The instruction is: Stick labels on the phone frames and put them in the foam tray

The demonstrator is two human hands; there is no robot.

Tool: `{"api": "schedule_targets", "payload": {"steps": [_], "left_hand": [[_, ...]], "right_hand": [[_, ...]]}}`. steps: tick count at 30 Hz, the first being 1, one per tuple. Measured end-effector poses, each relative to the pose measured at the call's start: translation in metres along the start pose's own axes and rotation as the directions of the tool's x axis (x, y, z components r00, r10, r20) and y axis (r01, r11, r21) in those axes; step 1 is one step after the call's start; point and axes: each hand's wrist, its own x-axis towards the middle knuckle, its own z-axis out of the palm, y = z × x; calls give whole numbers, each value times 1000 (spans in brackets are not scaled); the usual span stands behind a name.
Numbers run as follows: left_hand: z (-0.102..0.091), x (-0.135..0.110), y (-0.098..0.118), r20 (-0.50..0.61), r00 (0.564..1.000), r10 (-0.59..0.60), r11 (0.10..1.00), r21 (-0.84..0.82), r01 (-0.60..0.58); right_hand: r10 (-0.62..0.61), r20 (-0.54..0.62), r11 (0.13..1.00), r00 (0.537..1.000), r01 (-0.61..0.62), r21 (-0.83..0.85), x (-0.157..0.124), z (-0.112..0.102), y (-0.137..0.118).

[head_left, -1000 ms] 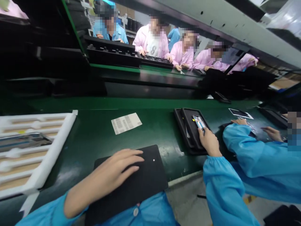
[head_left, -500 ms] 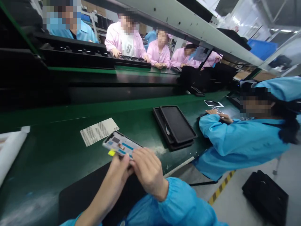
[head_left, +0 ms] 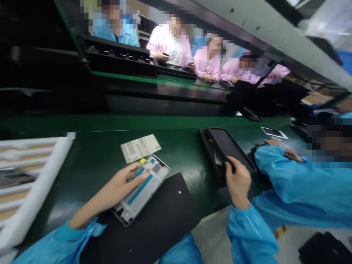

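My left hand (head_left: 130, 183) holds an opened phone body (head_left: 140, 194), thumb across its inner face and fingers at its far left edge. The phone has a silver-grey inside, blue strips and a yellow tab at one end; it is tilted above a black mat (head_left: 165, 220). My right hand (head_left: 238, 179) pinches the near left corner of the upper black tray (head_left: 231, 145), whose left side looks raised. Below it sits a second black tray (head_left: 206, 141). Something shiny shows between the two trays, too blurred to name.
A label sheet (head_left: 141, 148) lies beyond the phone on the green bench (head_left: 93, 157). A white slotted rack (head_left: 55, 157) stands at the left. On the right a co-worker's blue sleeve (head_left: 275, 161) is close to the trays. A metal beam (head_left: 247, 33) crosses overhead.
My right hand has left the phone and moved right onto the upper tray. My left hand now holds the phone alone, turned and lower over the mat. The view has swung left.
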Motion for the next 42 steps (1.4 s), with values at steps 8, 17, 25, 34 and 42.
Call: {"api": "schedule_targets", "payload": {"steps": [8,17,25,34,42], "left_hand": [[3,-13,2,143,973,181,940,265,-214],[0,-9,-18,136,963,234,861,430,-270],[-1,0,-30,137,963,231,833,483,-268],[-1,2,-27,130,965,228,823,504,-262],[0,2,-27,118,965,234,817,513,-261]], "right_hand": [[-280,-23,902,960,271,335,76,55,-101],[-552,92,693,829,395,603,103,181,-208],[-730,286,603,621,386,698,77,166,-198],[-757,323,582,568,361,729,71,145,-179],[-722,316,606,616,342,718,90,195,-261]]}}
